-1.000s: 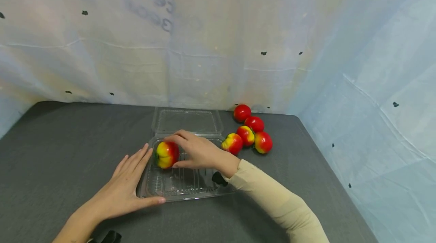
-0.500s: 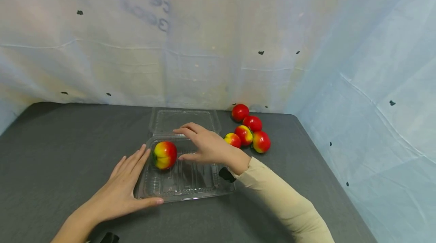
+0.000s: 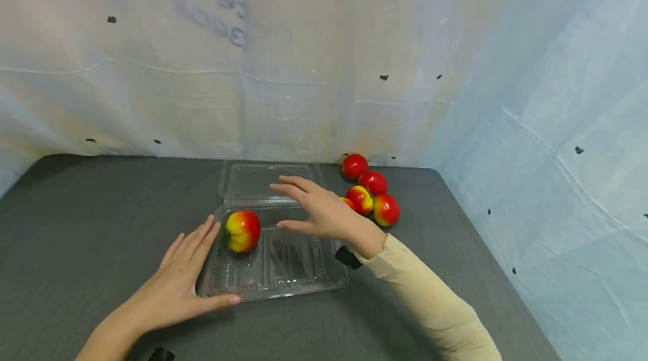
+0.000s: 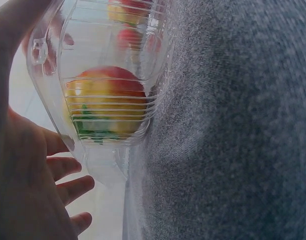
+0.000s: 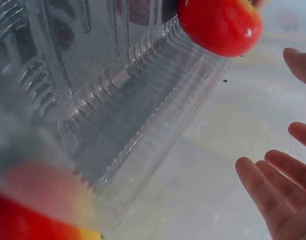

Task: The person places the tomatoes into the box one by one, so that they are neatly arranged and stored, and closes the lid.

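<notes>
A clear plastic clamshell container (image 3: 275, 293) lies with its lid (image 3: 253, 181) folded back toward the wall. In its left end sits one red-and-yellow round fruit (image 3: 242, 231), seen through the ribbed wall in the left wrist view, where green shows at its base. My left hand (image 3: 174, 282) rests along the container's left side, fingers spread and fairly straight, thumb at the front edge. Above the container's right half hovers my right hand (image 3: 324, 209), fingers extended, nothing between them. In the right wrist view, that hand's fingers (image 5: 265, 192) are apart from the container.
Several similar red-and-yellow fruits (image 3: 386, 210) cluster at the back right, beside the container; one is partly hidden behind my right hand. The dark grey table (image 3: 116, 209) ends at a pale sheet wall (image 3: 304, 96) behind and another sheet (image 3: 567, 181) at the right.
My right hand has let go of the fruit in the container and moved right and slightly up, its fingers spreading. The left hand stays at the container's side.
</notes>
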A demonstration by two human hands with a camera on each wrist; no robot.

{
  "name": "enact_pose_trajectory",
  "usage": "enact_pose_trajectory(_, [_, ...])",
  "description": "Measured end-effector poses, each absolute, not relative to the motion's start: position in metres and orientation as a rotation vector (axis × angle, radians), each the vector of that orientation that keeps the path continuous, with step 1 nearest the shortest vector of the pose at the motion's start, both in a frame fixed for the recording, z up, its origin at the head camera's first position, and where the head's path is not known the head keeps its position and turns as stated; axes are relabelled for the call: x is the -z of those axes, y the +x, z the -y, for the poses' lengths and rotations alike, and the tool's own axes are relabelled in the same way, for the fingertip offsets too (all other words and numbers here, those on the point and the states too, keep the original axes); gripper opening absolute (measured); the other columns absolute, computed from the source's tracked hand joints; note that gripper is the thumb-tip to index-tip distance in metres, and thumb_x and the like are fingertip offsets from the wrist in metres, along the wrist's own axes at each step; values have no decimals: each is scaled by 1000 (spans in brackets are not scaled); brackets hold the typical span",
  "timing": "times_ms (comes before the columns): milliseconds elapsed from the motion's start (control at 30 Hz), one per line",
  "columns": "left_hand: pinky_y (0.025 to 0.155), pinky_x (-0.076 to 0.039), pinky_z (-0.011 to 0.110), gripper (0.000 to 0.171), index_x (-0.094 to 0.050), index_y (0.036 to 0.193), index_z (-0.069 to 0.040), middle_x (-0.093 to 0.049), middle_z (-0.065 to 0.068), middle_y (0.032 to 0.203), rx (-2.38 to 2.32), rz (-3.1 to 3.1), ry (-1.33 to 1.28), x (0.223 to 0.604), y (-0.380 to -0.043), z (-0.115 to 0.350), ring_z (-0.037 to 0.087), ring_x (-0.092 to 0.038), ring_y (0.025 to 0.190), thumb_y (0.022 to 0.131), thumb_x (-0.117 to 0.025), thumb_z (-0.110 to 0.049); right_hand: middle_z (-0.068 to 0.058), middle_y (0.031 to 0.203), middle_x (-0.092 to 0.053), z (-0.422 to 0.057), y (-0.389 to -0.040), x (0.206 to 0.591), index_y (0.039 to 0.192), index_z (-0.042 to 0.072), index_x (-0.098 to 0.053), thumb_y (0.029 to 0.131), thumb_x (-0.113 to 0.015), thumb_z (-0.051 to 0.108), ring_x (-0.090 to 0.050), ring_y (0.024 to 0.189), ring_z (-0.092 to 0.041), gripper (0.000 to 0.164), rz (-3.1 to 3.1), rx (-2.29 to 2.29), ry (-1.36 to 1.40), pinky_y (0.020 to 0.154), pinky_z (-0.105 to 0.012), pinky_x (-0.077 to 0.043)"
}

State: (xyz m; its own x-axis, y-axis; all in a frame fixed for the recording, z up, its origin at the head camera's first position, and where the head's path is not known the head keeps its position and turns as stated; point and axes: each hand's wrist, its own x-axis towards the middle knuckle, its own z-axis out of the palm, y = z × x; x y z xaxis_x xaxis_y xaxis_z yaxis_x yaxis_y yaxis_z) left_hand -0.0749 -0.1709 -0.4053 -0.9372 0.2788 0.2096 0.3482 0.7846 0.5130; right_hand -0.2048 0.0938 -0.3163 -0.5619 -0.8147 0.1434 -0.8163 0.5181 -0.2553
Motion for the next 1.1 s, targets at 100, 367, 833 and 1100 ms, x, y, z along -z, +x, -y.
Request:
enact_pose_trajectory(100, [118, 3, 53, 119, -6, 156, -15, -6, 11, 162, 857, 2860, -496, 406, -75, 172, 36, -17, 144, 71, -69, -69, -3, 155, -33, -98, -203, 315, 147, 22, -40, 85, -72, 37, -40, 137, -20, 72, 2732, -453, 1448, 95, -35, -51])
enact_pose_trajectory(367, [118, 3, 52, 119, -6, 156, -15, -6, 12, 162, 838, 2845, -504, 406, -75, 173, 37, -18, 144, 71, -70, -68, -2, 157, -29, -111, -204, 318, 148, 23, -38, 84, -73, 38, -38, 138, -21, 74, 2750, -470, 1397, 90, -32, -54])
enact_pose_trajectory(833, [119, 5, 47, 119, -7, 156, -14, -7, 11, 162, 817, 2828, -516, 407, -74, 177, 34, -17, 145, 70, -71, -67, -8, 154, -34, -140, -207, 330, 144, 16, -45, 85, -73, 35, -37, 138, -25, 69, 2754, -505, 1257, 104, -39, -44])
enact_pose_trajectory(1100, [119, 4, 49, 119, -7, 156, -15, -8, 12, 161, 835, 2823, -518, 407, -73, 177, 35, -18, 144, 70, -72, -66, -9, 153, -36, -154, -209, 338, 143, 14, -47, 86, -72, 32, -39, 136, -27, 64, 2748, -509, 1180, 106, -44, -42])
